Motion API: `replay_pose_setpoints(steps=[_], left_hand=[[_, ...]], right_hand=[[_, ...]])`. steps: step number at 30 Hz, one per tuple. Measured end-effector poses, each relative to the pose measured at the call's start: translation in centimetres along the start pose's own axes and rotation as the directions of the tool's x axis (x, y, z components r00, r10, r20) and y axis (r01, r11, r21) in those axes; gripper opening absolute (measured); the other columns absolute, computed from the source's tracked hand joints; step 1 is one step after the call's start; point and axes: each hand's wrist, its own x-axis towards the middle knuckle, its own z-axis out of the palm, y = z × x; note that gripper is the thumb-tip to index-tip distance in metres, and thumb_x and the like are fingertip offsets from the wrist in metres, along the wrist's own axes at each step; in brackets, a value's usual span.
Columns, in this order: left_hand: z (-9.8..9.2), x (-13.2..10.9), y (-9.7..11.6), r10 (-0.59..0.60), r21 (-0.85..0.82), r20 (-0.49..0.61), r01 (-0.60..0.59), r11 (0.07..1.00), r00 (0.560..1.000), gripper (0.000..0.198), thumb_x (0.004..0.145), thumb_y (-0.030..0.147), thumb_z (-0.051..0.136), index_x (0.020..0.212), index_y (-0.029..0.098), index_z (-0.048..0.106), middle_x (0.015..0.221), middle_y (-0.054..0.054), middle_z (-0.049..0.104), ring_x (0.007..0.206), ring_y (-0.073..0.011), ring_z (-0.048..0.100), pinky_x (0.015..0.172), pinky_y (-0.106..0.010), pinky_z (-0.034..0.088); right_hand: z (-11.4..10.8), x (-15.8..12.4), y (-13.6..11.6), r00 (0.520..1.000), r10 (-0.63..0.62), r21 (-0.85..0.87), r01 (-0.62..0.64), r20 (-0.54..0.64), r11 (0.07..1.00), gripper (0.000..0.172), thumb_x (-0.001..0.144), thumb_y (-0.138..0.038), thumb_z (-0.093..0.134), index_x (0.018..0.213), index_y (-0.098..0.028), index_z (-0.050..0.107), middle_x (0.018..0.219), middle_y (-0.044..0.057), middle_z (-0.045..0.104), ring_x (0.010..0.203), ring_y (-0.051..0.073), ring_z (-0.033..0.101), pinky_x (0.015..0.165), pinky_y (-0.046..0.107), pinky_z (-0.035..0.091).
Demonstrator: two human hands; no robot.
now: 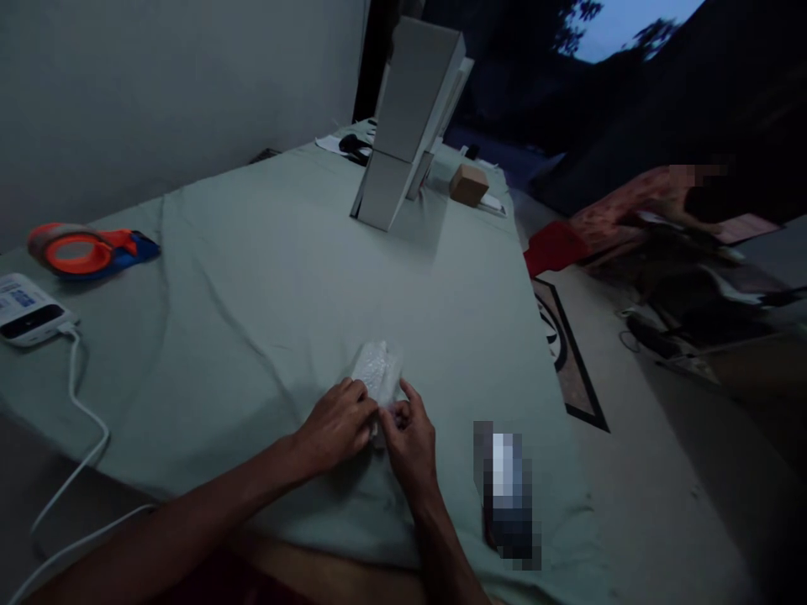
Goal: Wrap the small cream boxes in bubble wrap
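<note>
A small packet in whitish, shiny plastic wrap [377,370] lies on the green tablecloth [283,277], close to the table's near edge. My left hand [337,424] is closed on its near left side, fingers bent over the wrap. From the right, my right hand [409,433] pinches the near end with thumb and fingers. The two hands almost meet at that end, so part of the packet is hidden under them. What the wrap contains cannot be made out.
An orange and blue tape dispenser [81,252] and a white device with a cable [34,311] lie left. A pixelated object [508,496] is near right. Tall pale boxes [409,109] and a brown box [468,185] stand farther back. A person [630,210] sits beyond the right edge.
</note>
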Motion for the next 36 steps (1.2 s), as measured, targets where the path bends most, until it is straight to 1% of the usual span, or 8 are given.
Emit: replay_pose_setpoints(steps=[3,6,12,17,21,24,29,36], left_hand=[[0.4,-0.1,-0.4,-0.02,-0.093,-0.017,0.018,0.995,1.0,0.012,0.081,0.011,0.055,0.09,0.019,0.06,0.095,-0.006,0.056,0.092,-0.0219,0.051,0.085,-0.036,0.046],[1.0,-0.5,-0.6,-0.05,-0.196,-0.059,0.038,0.98,0.997,0.026,0.083,0.014,0.055,0.108,0.021,0.055,0.105,-0.007,0.057,0.1,-0.0229,0.051,0.09,-0.039,0.045],[1.6,-1.3,-0.7,-0.148,-0.416,-0.14,0.077,0.906,0.979,0.062,0.073,0.009,0.054,0.133,0.019,0.04,0.123,-0.011,0.052,0.114,-0.0247,0.049,0.1,-0.043,0.042],[1.1,-1.2,-0.7,-0.284,-0.552,-0.101,0.184,0.813,0.953,0.059,0.072,0.013,0.056,0.13,0.018,0.046,0.117,-0.01,0.055,0.097,-0.021,0.057,0.089,-0.039,0.049],[1.5,-1.1,-0.6,-0.298,-0.555,-0.119,0.186,0.811,0.947,0.048,0.076,0.016,0.057,0.124,0.018,0.051,0.118,-0.011,0.056,0.106,-0.0232,0.055,0.096,-0.041,0.046],[2.1,-1.2,-0.7,-0.28,-0.533,-0.127,0.173,0.829,0.952,0.05,0.074,0.012,0.056,0.124,0.019,0.051,0.119,-0.01,0.057,0.112,-0.024,0.052,0.1,-0.043,0.043],[2.1,-1.2,-0.9,-0.296,-0.526,-0.068,0.218,0.822,0.953,0.055,0.071,0.009,0.056,0.125,0.017,0.05,0.117,-0.01,0.056,0.107,-0.0227,0.054,0.093,-0.039,0.047],[2.1,-1.4,-0.9,-0.233,-0.5,-0.124,0.142,0.854,0.965,0.055,0.073,0.008,0.052,0.127,0.015,0.049,0.119,-0.011,0.054,0.111,-0.0225,0.052,0.098,-0.039,0.045]], right_hand=[[0.5,-0.1,-0.1,0.999,0.033,0.07,-0.034,0.012,0.997,0.056,0.084,-0.035,0.059,0.132,-0.009,0.048,0.078,0.003,0.068,0.067,0.016,0.064,0.062,0.027,0.053],[0.4,-0.8,-0.1,0.997,0.003,0.104,-0.011,0.071,0.994,0.053,0.089,-0.038,0.053,0.134,-0.011,0.048,0.094,0.009,0.071,0.082,0.018,0.068,0.073,0.03,0.056],[-0.7,-2.0,-0.3,0.955,-0.189,-0.047,0.205,0.229,0.978,0.05,0.093,-0.026,0.045,0.142,-0.017,0.039,0.117,0.012,0.068,0.099,0.019,0.067,0.084,0.034,0.055],[-0.4,-2.5,-1.1,0.858,-0.409,-0.34,0.502,0.31,0.795,0.074,0.084,-0.013,0.049,0.151,-0.015,0.018,0.121,0.014,0.065,0.103,0.024,0.064,0.086,0.039,0.054],[-0.4,-2.7,-1.6,0.823,-0.416,-0.384,0.553,0.386,0.739,0.084,0.08,-0.008,0.045,0.153,-0.015,0.004,0.129,0.015,0.061,0.104,0.025,0.062,0.086,0.042,0.053],[-1.1,-2.3,-1.5,0.846,-0.37,-0.253,0.482,0.383,0.839,0.074,0.085,-0.01,0.044,0.152,-0.019,0.013,0.129,0.013,0.061,0.102,0.022,0.063,0.087,0.038,0.052],[-2.5,-1.3,-0.4,0.968,-0.23,-0.15,0.243,0.099,0.958,0.043,0.091,-0.02,0.048,0.133,-0.02,0.043,0.104,0.007,0.069,0.081,0.015,0.064,0.073,0.028,0.053],[-1.7,-2.3,0.8,0.895,-0.387,-0.3,0.44,0.22,0.847,0.05,0.086,-0.02,0.056,0.135,-0.02,0.046,0.105,0.008,0.068,0.093,0.02,0.063,0.083,0.037,0.051]])
